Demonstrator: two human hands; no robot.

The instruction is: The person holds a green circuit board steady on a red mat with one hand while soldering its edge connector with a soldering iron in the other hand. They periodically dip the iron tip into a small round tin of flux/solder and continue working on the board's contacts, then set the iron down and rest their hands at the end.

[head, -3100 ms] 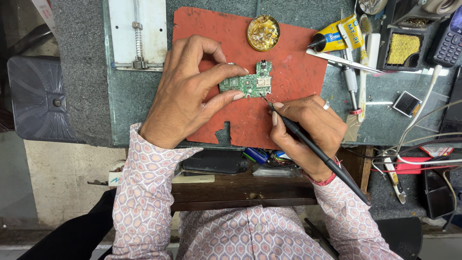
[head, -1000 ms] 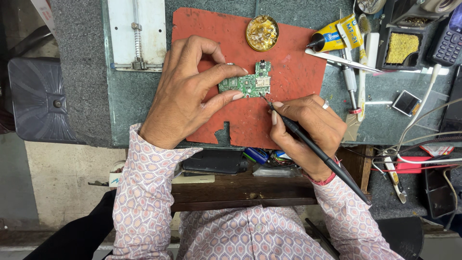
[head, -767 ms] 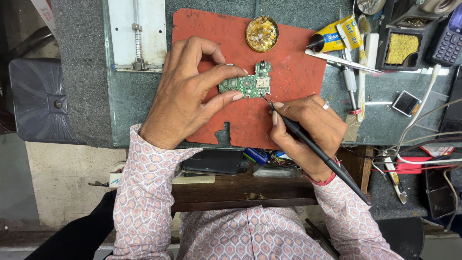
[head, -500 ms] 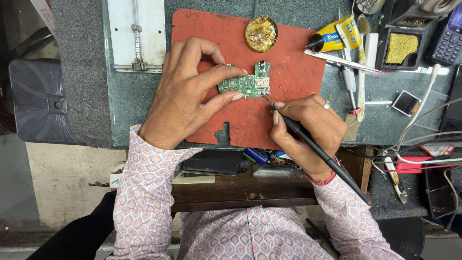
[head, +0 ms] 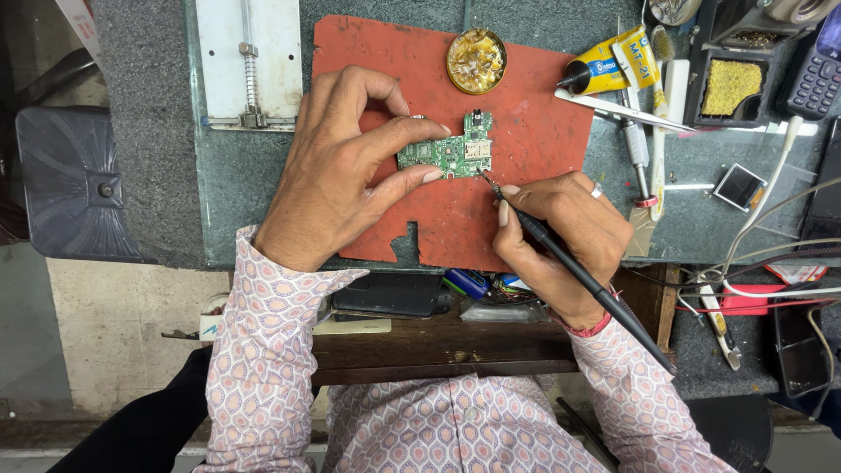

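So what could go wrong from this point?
1. The left hand pinches the board only at its left edge; pressure from the iron tip at the lower right corner could tilt or slide it on the mat.
2. The left fingers sit close to the tip; a slip might burn them.

We are seeing a yellow glue tube [head: 611, 68] with a black cap and blue lettering lying at the red mat's [head: 534, 105] upper right corner. We are also finding a small square screen [head: 738, 187], dark and silver-framed, lying further right on the bench, and a keypad phone [head: 818, 74] sitting at the far right edge.
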